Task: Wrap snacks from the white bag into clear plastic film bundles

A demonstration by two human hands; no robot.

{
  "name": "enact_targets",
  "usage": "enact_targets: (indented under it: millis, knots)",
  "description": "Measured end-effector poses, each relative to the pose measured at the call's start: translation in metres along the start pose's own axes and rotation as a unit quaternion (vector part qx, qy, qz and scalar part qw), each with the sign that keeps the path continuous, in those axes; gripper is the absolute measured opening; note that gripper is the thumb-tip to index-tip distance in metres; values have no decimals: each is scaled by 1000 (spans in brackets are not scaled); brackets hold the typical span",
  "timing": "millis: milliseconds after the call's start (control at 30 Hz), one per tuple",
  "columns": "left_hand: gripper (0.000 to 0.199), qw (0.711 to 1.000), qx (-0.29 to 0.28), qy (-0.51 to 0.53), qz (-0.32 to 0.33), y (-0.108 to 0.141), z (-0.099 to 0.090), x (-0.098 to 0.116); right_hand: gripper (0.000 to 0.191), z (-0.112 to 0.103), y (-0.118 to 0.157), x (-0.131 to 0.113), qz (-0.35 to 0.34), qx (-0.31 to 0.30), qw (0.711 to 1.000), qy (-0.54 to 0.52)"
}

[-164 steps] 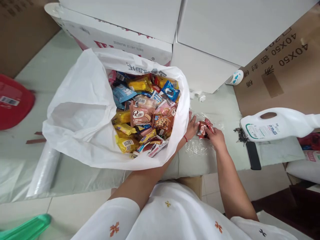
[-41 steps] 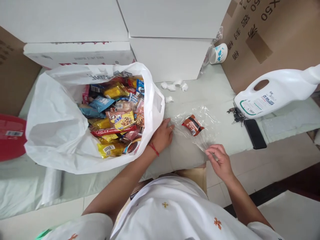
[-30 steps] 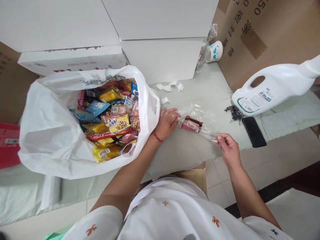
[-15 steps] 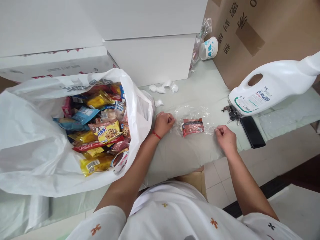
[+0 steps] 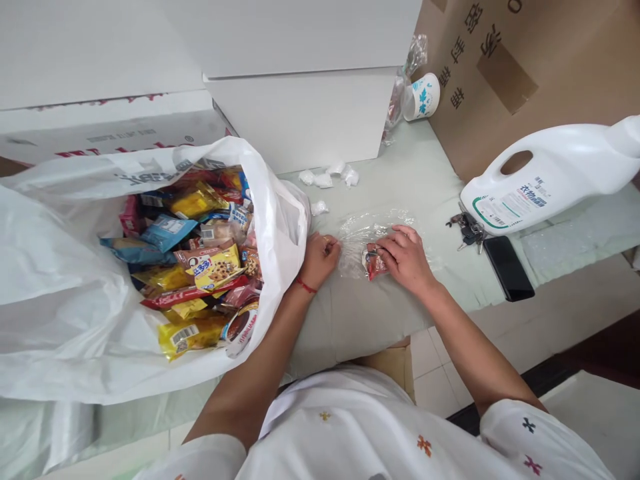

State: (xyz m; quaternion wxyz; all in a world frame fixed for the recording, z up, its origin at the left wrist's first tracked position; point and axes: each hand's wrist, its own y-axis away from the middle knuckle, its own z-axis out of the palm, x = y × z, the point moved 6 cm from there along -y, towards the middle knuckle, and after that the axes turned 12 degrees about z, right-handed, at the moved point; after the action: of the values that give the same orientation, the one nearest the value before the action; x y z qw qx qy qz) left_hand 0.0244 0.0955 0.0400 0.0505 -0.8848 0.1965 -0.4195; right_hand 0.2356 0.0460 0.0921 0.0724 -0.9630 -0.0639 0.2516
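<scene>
Right hand atop red snack packet; left beside.

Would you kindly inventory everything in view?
Open plastic bag: one, white, left
Wrapped snacks: many, mixed colours, inside bag
Small snack packet: one, red, centre, partly covered
Thin plastic film: one, clear, around packet
Crumpled scraps: several, white, behind film
Smooth boxes: at least three, white, back
Printed cardboard box: one, brown, back right
Paper cup: one, white and blue, beside cardboard box
Crinkled wrapping: one, clear, beside cup
Handled plastic bottle: one, white, right
Key bunch: one, dark, beside bottle
Flat phone: one, black, near table edge
Table cover: one, pale green, beneath
Left hand: one, red-corded, beside bag
Right hand: one, bare, over packet
</scene>
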Motion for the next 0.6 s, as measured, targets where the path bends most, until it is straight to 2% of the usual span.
enact_targets:
  millis: [67,133,233,300,333,367,467,533,600]
  knots:
    - [22,999,31,0,-24,6,-8,2,28,4,1,1,2,3,1000,-7]
    - [17,995,86,-28,-30,17,-19,18,27,4,2,1,11,6,1000,-11]
    - [23,984,143,-101,34,39,-28,71,27,3,2,-5,23,9,1000,-14]
    - [27,980,97,-98,143,48,-16,113,27,3,2,-8,29,11,999,-17]
    - [33,975,50,-77,202,51,-4,130,27,4,2,-7,37,10,999,-22]
    - [39,972,9,-61,228,51,9,140,28,4,2,-5,50,7,998,-32]
    - [49,970,-50,-44,232,40,40,139,42,2,-2,13,91,-34,990,-99]
    - [49,969,-77,-56,227,31,55,127,41,-5,-11,29,111,-65,980,-152]
    - [48,966,-99,-72,227,29,63,116,37,-19,-29,42,116,-52,978,-167]
